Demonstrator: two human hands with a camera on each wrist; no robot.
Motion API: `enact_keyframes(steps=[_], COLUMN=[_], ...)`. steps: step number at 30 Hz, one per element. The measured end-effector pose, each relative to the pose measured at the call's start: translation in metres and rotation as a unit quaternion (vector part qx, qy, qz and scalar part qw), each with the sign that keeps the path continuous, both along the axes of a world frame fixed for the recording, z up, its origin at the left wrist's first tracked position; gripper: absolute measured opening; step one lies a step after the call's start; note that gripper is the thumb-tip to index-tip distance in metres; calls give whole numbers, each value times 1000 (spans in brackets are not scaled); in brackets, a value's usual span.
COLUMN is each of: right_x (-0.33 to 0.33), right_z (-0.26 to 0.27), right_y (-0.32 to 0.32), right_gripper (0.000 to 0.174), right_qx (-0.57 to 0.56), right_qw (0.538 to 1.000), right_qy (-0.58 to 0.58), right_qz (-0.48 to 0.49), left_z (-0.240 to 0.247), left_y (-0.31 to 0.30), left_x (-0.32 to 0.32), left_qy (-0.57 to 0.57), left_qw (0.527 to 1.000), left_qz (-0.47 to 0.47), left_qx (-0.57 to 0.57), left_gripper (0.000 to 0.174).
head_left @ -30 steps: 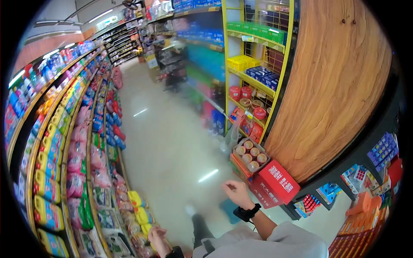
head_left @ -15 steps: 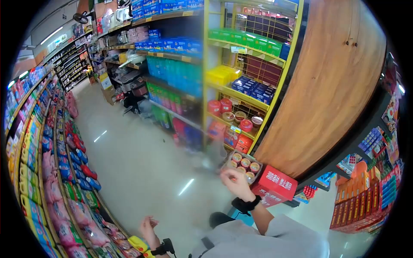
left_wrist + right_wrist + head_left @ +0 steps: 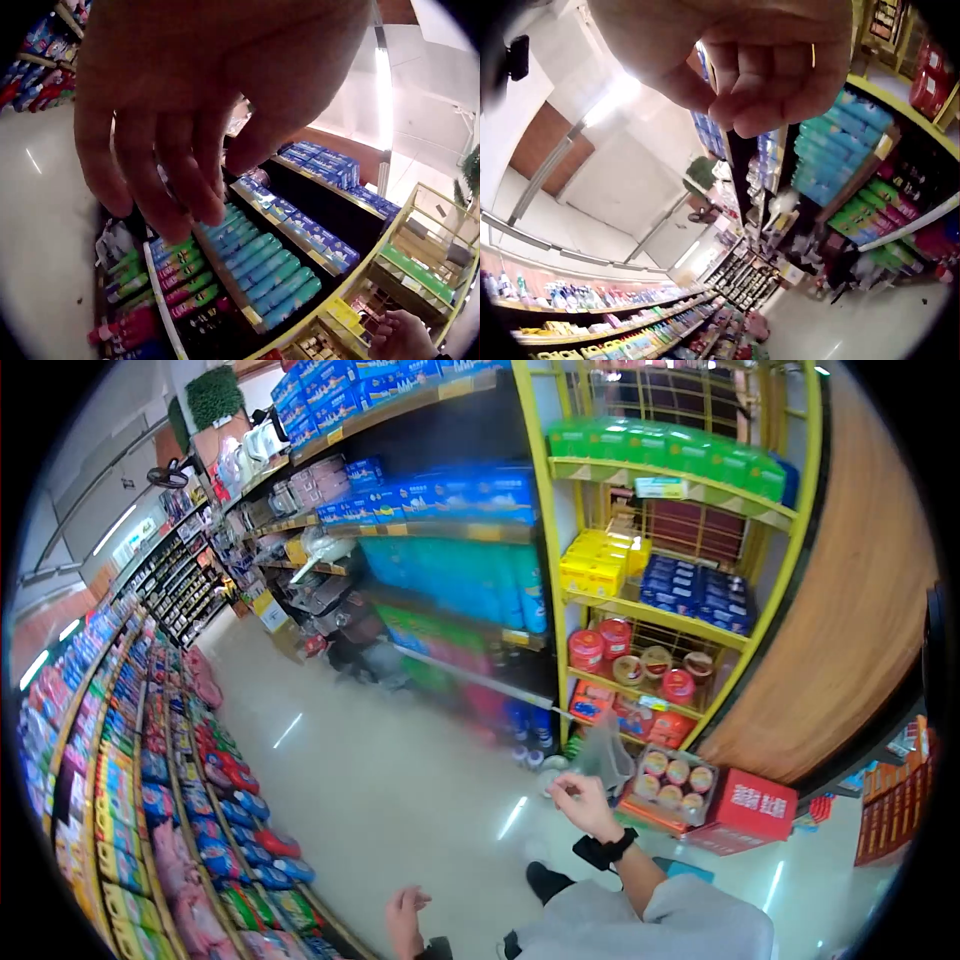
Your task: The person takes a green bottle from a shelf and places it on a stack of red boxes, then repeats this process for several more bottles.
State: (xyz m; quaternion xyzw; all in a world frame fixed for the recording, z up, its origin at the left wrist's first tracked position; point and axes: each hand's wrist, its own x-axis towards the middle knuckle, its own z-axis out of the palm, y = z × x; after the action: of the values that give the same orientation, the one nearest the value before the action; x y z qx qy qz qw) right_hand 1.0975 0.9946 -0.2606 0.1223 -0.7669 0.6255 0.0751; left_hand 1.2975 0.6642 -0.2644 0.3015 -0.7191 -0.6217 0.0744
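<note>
My left hand (image 3: 406, 920) hangs low over the aisle floor, its fingers slightly bent and nothing in them. In the left wrist view the same hand (image 3: 187, 112) covers the upper part, fingers pointing down. My right hand (image 3: 588, 805) is held out before the body with loosely curled fingers, thumb close to the fingertips. Seen from its own wrist, the right hand (image 3: 765, 75) also shows no object in it. Just beyond it in the head view are a clear plastic bag (image 3: 606, 752) and a carton of round tubs (image 3: 675, 778).
A yellow rack (image 3: 675, 622) with boxes and jars stands ahead right, beside a wooden panel (image 3: 860, 600). A red box (image 3: 755, 808) sits on the floor. Shelves with blue boxes (image 3: 470, 492) run ahead; shelves of packets (image 3: 225, 830) line the left. Between them lies the aisle floor (image 3: 400, 790).
The view has turned and come closer to the yellow rack, which looks larger. Both hands stay in front of the body, without an object. The left has swung slightly.
</note>
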Motion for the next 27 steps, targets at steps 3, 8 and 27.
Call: enact_keyframes(steps=[3, 8, 27], right_x=[-70, -156, -455], right_z=[20, 57, 88], right_y=[-49, -96, -280], right_gripper=[12, 10, 59], right_qx=[-31, -37, 171], right_qw=[999, 999, 970], right_qy=[-27, 22, 151], right_qz=[22, 22, -81], left_z=[-9, 17, -37], left_y=[-40, -82, -161], left_x=[-85, -225, -807], left_qy=[31, 11, 203], left_qw=[999, 999, 896], left_qz=[19, -49, -370], left_qx=[8, -15, -136], left_gripper=[28, 32, 42])
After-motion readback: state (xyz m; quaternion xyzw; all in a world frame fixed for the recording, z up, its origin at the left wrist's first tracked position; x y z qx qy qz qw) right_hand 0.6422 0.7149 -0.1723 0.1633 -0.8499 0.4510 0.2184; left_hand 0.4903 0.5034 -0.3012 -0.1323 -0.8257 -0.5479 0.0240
